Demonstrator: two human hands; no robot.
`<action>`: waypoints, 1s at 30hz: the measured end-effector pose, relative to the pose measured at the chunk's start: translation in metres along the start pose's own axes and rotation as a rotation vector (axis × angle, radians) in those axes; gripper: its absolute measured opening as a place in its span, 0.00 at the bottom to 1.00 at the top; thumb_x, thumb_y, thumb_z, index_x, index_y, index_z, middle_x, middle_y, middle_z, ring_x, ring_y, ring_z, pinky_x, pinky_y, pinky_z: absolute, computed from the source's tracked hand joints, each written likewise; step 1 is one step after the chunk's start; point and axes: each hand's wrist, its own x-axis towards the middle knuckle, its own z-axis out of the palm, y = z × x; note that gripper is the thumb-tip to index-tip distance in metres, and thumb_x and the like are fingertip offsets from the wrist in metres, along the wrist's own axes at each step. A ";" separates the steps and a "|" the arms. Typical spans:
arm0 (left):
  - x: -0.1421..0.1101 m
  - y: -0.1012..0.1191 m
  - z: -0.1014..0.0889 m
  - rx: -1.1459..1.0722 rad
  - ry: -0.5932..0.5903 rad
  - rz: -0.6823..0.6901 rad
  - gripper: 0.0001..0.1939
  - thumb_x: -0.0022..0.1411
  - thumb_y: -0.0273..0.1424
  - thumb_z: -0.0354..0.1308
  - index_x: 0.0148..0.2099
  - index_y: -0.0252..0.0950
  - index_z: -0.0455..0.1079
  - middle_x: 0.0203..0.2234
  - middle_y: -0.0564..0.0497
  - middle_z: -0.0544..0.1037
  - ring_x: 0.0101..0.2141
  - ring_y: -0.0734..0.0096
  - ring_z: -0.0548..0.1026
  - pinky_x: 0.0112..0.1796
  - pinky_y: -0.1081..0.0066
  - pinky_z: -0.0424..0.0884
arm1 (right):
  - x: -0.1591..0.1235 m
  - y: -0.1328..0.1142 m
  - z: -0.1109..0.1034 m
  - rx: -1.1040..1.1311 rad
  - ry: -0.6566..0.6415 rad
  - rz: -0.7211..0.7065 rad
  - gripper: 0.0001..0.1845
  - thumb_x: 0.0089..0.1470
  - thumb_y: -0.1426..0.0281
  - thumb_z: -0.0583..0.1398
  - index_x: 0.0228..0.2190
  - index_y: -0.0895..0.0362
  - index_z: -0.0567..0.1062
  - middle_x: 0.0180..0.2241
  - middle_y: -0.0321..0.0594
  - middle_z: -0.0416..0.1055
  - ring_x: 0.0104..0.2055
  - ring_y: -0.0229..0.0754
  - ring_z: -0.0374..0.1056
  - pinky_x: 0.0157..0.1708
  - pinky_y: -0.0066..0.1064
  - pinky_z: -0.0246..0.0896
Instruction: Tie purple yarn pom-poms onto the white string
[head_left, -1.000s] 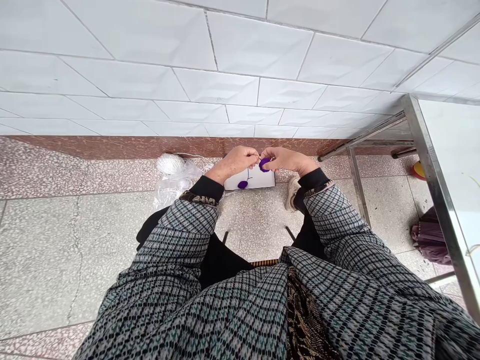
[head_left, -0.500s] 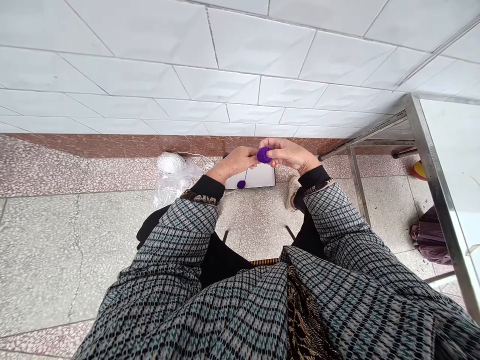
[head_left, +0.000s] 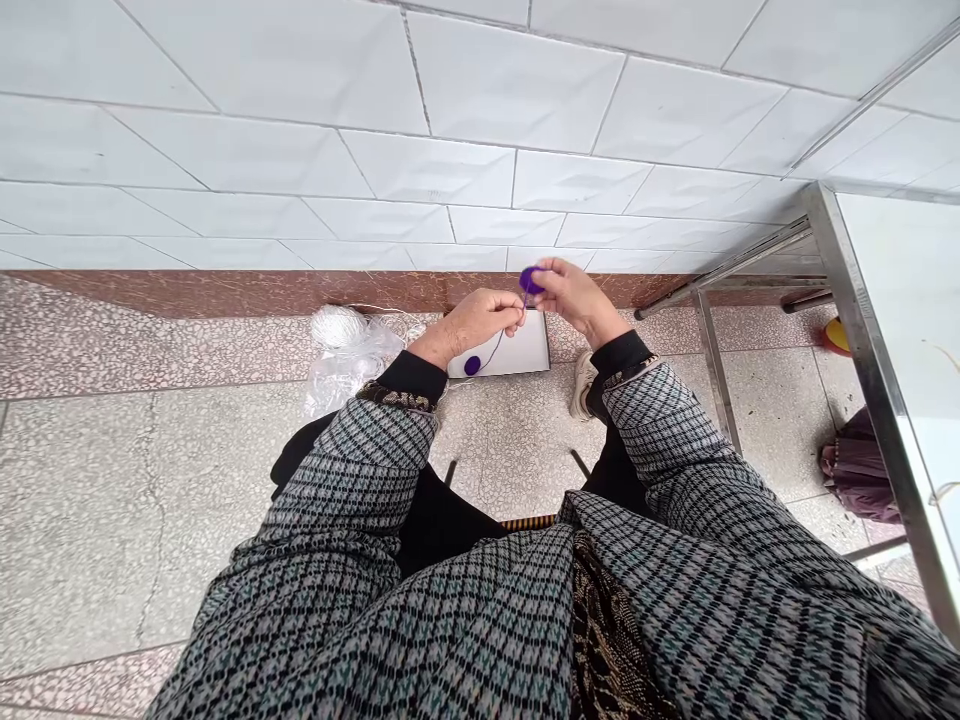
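Note:
My right hand (head_left: 568, 297) pinches a purple yarn ball (head_left: 531, 280) between thumb and fingers, held up near the wall's base. A short length of purple yarn (head_left: 526, 297) runs from this ball to the fingertips of my left hand (head_left: 484, 318), which are closed on it. From there the strand drops to a second, smaller purple yarn ball (head_left: 472, 366) lying at the left side of a shallow white box (head_left: 525, 350) on the floor. Part of the box is hidden behind my left hand.
Left of the box, a ball of white yarn (head_left: 339, 326) lies beside a clear plastic bag (head_left: 341, 375). A metal-framed table (head_left: 862, 300) stands at the right. The tiled wall (head_left: 465, 170) rises close in front. My shoe (head_left: 583, 385) is just right of the box.
My right hand has lifted the purple ball slightly up and away from my left hand, so yarn now shows between them. The small ball in the box has shifted left.

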 end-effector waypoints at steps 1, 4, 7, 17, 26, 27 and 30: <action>-0.001 0.001 0.001 -0.004 -0.028 0.019 0.10 0.60 0.27 0.53 0.26 0.37 0.69 0.22 0.53 0.75 0.28 0.72 0.73 0.39 0.69 0.70 | -0.001 -0.003 -0.002 0.108 -0.015 -0.035 0.11 0.64 0.73 0.65 0.38 0.55 0.66 0.28 0.31 0.71 0.24 0.30 0.65 0.26 0.21 0.66; -0.001 0.002 0.002 -0.007 -0.052 -0.002 0.11 0.61 0.27 0.54 0.26 0.37 0.69 0.21 0.53 0.74 0.27 0.72 0.73 0.39 0.69 0.70 | -0.009 -0.013 -0.010 0.226 -0.148 -0.122 0.19 0.60 0.62 0.71 0.41 0.54 0.67 0.30 0.30 0.69 0.25 0.29 0.64 0.25 0.20 0.61; 0.000 -0.003 -0.001 0.017 0.061 -0.069 0.09 0.60 0.27 0.55 0.26 0.37 0.70 0.20 0.54 0.73 0.27 0.71 0.72 0.37 0.69 0.69 | -0.018 -0.017 -0.018 0.099 -0.362 -0.056 0.20 0.56 0.62 0.73 0.41 0.56 0.69 0.29 0.31 0.69 0.24 0.29 0.63 0.23 0.21 0.59; 0.001 -0.004 -0.006 0.045 0.085 -0.085 0.08 0.58 0.26 0.54 0.27 0.36 0.71 0.20 0.53 0.75 0.27 0.71 0.72 0.36 0.70 0.67 | -0.014 -0.006 -0.004 -0.369 -0.270 0.108 0.13 0.55 0.86 0.66 0.32 0.57 0.72 0.25 0.34 0.72 0.24 0.32 0.64 0.21 0.22 0.62; 0.000 0.004 0.008 -0.008 -0.039 -0.048 0.09 0.61 0.26 0.55 0.28 0.36 0.70 0.21 0.53 0.74 0.26 0.72 0.73 0.35 0.70 0.70 | -0.004 -0.004 -0.004 0.150 -0.069 0.064 0.13 0.60 0.72 0.69 0.38 0.55 0.68 0.27 0.31 0.71 0.26 0.31 0.69 0.30 0.22 0.69; 0.001 0.003 0.010 -0.007 -0.061 -0.065 0.09 0.61 0.26 0.55 0.28 0.36 0.71 0.21 0.53 0.74 0.26 0.72 0.73 0.35 0.70 0.69 | -0.005 -0.005 -0.005 0.167 -0.092 0.049 0.15 0.59 0.69 0.70 0.38 0.55 0.68 0.28 0.31 0.71 0.26 0.31 0.69 0.30 0.22 0.68; 0.003 -0.001 0.010 0.007 -0.068 -0.117 0.09 0.61 0.26 0.56 0.28 0.36 0.72 0.22 0.52 0.75 0.26 0.71 0.73 0.34 0.70 0.68 | -0.010 -0.009 -0.009 0.150 -0.196 0.051 0.19 0.56 0.66 0.73 0.39 0.55 0.69 0.27 0.30 0.69 0.26 0.31 0.68 0.27 0.22 0.65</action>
